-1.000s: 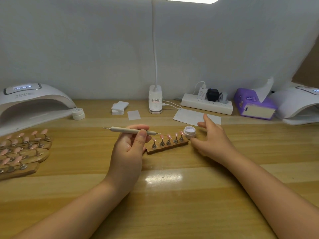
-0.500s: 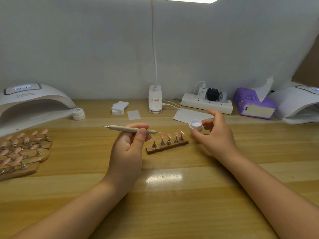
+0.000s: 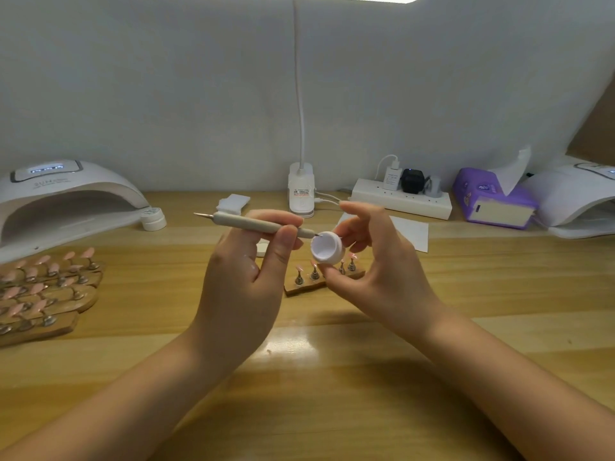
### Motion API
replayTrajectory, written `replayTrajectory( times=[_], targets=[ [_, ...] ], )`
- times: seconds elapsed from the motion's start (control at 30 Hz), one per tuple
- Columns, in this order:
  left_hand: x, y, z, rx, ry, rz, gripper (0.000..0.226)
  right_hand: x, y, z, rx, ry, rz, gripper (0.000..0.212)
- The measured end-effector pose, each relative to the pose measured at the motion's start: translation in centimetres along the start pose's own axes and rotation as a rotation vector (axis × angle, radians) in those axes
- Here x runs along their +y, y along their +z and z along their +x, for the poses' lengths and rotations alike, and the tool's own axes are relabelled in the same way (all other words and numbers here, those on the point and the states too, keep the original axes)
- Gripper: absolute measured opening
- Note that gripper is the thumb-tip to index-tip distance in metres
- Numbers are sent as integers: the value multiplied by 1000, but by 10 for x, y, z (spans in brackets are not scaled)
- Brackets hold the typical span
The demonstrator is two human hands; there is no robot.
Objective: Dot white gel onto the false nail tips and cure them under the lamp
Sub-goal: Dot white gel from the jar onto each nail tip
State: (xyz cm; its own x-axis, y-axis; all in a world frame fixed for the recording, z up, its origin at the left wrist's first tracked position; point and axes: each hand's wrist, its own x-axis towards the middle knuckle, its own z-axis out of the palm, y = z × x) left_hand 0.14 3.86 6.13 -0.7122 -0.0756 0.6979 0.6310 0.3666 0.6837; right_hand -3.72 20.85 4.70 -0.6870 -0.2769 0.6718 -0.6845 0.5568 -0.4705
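My left hand grips a beige dotting pen, held level, its metal tip at the rim of a small white gel jar. That open jar, tilted toward me, is pinched in my right hand above the table. Below the jar lies a small wooden stand with pink false nail tips on metal pegs, partly hidden by my fingers. A white curing lamp stands at the far left.
Several more wooden stands with pink nail tips lie at the left. A white jar lid, cotton pads, a desk lamp base, a power strip, a purple tissue pack and a second lamp line the back.
My right hand picked the gel jar up from beside the stand, raised and tilted it. My left hand rose with the pen, bringing its tip to the jar's rim.
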Motion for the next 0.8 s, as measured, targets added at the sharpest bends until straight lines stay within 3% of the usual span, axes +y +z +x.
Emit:
replayTrajectory(
  times=[0.8],
  targets=[
    [0,0,0,1,-10,117,18,-3,4,-1,38,-23,66,70]
  ],
)
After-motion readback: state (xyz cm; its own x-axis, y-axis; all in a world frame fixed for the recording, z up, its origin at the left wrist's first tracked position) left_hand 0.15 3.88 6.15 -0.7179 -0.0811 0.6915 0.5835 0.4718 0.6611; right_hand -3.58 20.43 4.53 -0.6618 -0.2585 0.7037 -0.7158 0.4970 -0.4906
